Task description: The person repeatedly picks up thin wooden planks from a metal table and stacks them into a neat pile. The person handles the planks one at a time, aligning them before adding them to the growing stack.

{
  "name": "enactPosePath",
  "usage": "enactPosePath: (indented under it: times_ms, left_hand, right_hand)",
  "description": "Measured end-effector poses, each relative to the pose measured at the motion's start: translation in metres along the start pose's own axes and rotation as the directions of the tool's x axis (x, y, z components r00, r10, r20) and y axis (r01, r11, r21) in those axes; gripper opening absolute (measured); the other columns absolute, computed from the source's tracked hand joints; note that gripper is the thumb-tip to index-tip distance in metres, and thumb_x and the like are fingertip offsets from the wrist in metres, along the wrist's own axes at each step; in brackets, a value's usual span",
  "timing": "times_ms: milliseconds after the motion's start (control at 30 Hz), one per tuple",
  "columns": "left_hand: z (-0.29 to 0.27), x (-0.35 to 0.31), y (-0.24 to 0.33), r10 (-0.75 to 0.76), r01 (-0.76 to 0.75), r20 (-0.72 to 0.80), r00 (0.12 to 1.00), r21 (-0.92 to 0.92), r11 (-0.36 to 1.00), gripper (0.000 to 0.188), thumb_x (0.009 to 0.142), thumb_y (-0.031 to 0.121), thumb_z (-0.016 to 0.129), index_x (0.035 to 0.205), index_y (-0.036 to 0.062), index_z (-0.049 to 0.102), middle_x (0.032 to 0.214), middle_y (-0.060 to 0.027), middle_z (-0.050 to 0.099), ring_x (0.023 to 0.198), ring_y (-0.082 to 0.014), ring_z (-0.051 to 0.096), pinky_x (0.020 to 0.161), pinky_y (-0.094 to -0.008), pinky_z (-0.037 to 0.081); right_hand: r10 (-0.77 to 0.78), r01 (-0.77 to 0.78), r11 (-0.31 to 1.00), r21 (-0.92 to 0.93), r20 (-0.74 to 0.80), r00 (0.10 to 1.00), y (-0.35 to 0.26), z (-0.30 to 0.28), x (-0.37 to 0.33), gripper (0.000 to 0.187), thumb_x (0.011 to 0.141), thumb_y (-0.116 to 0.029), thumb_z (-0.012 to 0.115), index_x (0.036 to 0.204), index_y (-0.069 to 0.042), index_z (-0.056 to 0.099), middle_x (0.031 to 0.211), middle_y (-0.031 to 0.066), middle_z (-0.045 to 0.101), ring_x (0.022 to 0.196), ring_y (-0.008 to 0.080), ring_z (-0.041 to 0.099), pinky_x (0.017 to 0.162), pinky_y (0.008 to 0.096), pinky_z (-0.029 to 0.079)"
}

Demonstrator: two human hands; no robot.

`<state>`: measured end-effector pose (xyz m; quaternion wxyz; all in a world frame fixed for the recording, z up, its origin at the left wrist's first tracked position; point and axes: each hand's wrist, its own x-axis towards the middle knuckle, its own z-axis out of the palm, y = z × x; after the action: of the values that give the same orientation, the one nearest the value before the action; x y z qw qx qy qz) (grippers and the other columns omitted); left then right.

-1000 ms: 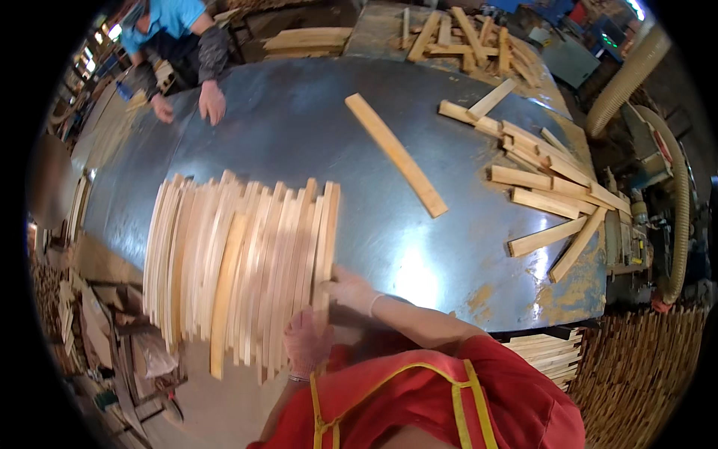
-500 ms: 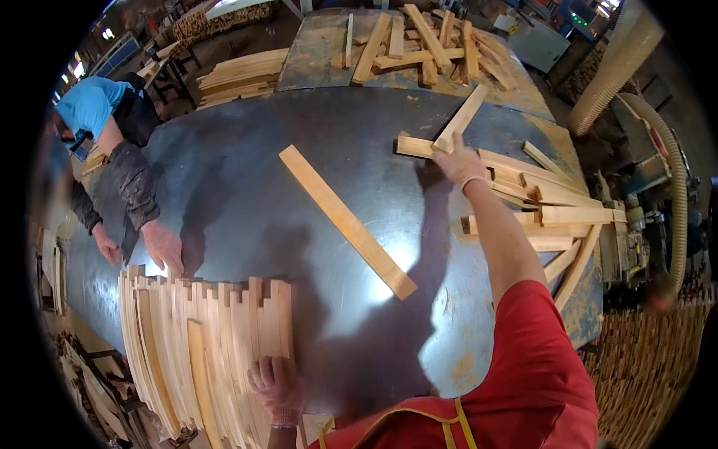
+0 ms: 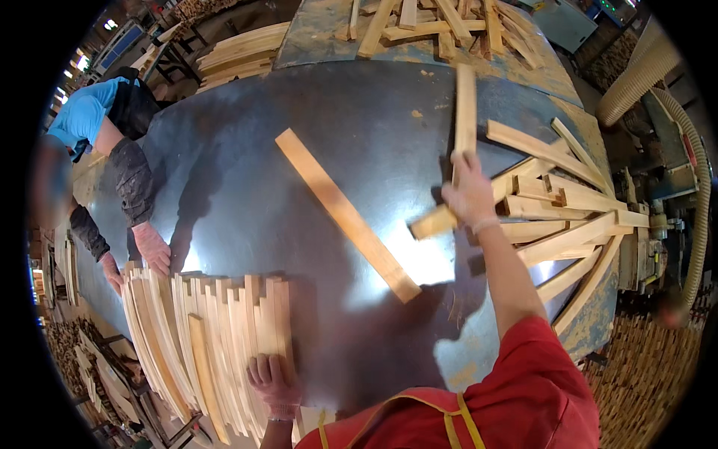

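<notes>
My right hand (image 3: 471, 193) is closed on the near end of a pale wooden strip (image 3: 465, 108), which points away from me. Another strip (image 3: 434, 223) slants beneath that hand; whether the fingers touch it too is hidden. To the right, several loose strips (image 3: 553, 245) fan out in an overlapping pile. My gloved left hand (image 3: 274, 383) bends its fingers over the right side of a tight row of wooden strips (image 3: 224, 322) at the near left. Between my hands, a single darker strip (image 3: 348, 217) lies diagonally on the dark table (image 3: 359, 105).
A co-worker in a blue shirt (image 3: 90, 112) leans in at the left, both hands at the row's far end. More strips (image 3: 441, 28) lie on a dusty surface beyond the table. A machine (image 3: 647, 239) with a ribbed hose (image 3: 692, 150) stands at the right.
My right hand has come nearer, and its strip has swung from slanting right to pointing straight away. Strips in the right pile have shifted. The co-worker's hands have moved closer onto the row.
</notes>
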<state>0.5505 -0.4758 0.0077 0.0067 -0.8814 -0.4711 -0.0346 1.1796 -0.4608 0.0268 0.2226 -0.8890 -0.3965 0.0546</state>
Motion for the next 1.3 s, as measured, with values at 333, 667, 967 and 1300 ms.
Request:
enactPosePath:
  times_ms: [333,667,967,1300]
  left_hand:
    - [-0.031,0.009,0.007,0.042,-0.044,-0.052,0.998,-0.043,0.998,0.071,0.078,0.031,0.078,0.142,0.0104,0.056,0.144,-0.0156,0.053,0.139,-0.0411,0.046,0.120,-0.0584,0.035]
    - [-0.019,-0.008,-0.023,0.074,-0.061,0.056,0.996,-0.216,0.975,0.071,0.091,0.044,0.075,0.149,0.0088,0.055,0.157,-0.0121,0.050,0.149,-0.0394,0.041,0.125,-0.0561,0.031]
    - [-0.018,-0.048,0.015,0.003,0.006,0.200,0.980,-0.045,0.999,0.084,0.087,0.036,0.072,0.159,0.0049,0.043,0.162,-0.0186,0.045,0.153,-0.0399,0.037,0.125,-0.0539,0.030]
    - [-0.048,-0.024,0.097,0.259,-0.209,0.148,0.955,-0.288,0.934,0.081,0.091,0.032,0.076,0.161,0.0061,0.043,0.161,-0.0183,0.045,0.154,-0.0367,0.038,0.127,-0.0547,0.030]
  right_hand:
    - [0.201,-0.348,0.854,0.386,0.373,0.906,-0.105,-0.047,-0.220,0.090,0.083,-0.022,0.074,0.164,-0.005,0.038,0.144,0.0266,0.057,0.130,0.0409,0.061,0.108,0.0480,0.053]
    - [0.125,-0.389,0.761,0.520,0.470,0.874,-0.194,0.003,-0.316,0.108,0.080,-0.026,0.080,0.171,-0.009,0.024,0.118,0.0254,0.073,0.100,0.0350,0.075,0.087,0.0438,0.060]
    - [-0.561,0.132,0.680,0.722,0.395,0.727,-0.207,0.100,-0.474,0.047,0.094,-0.026,0.069,0.136,-0.008,0.062,0.133,0.0267,0.066,0.121,0.0419,0.065,0.109,0.0477,0.050]
    - [0.477,-0.470,0.632,0.616,0.168,0.863,-0.064,-0.046,-0.365,0.085,0.087,-0.019,0.074,0.162,0.000,0.039,0.131,0.0273,0.064,0.122,0.0344,0.064,0.106,0.0424,0.051]
